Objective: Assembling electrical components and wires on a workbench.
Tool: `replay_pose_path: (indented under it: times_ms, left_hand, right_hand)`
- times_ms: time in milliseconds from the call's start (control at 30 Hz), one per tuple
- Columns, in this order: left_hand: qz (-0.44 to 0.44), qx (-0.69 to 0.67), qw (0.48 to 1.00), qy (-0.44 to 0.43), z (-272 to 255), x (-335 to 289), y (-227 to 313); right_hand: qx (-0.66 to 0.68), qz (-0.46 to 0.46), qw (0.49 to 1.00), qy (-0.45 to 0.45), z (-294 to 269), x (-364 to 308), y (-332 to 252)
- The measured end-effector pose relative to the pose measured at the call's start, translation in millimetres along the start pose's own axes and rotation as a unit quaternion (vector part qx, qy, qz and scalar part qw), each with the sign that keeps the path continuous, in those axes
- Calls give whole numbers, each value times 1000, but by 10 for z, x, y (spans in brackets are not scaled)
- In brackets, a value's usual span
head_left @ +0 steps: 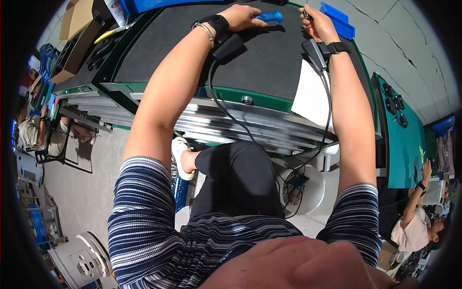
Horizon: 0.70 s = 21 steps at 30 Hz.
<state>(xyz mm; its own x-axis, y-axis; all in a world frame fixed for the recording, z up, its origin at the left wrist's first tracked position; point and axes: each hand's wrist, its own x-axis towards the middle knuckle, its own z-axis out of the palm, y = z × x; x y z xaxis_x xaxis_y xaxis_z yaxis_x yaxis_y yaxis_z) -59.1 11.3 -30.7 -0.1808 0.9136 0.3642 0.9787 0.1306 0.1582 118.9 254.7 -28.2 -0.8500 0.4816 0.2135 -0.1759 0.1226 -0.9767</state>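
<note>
At the far side of the dark work mat (pixel 192 62), my left hand (pixel 239 18) has its fingertips closed on the end of a small blue plastic piece (pixel 271 17), whose kind I cannot make out. To its right, my right hand (pixel 319 25) is raised with fingers pinched round a small dark metallic piece (pixel 307 15), mostly hidden by the fingers. The two hands are apart. Each wrist wears a black strap, with a black cabled module (pixel 229 48) by the left one and another module (pixel 314 54) by the right.
A blue bin (pixel 338 21) sits beyond my right hand. White paper (pixel 312 96) lies under my right forearm. Cables hang over the bench front towards a white bucket (pixel 315 192). An open cardboard box (pixel 72 53) stands left; another person (pixel 411 224) works at the right.
</note>
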Motion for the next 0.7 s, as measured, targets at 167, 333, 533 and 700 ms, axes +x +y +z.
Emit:
replay_pose_path:
  times_ms: [167,333,533,700]
  left_hand:
    - [-8,-12,1000,24,25,55,-110]
    - [28,-65,997,37,-51,52,16]
    - [49,-50,995,77,-49,55,69]
    - [44,-27,996,74,-58,59,71]
  right_hand:
    - [169,9,985,-41,223,-101,35]
    - [70,-38,995,-58,342,-279,-112]
    - [84,-56,993,-67,385,-322,-149]
    - [81,-61,993,-54,438,-348,-165]
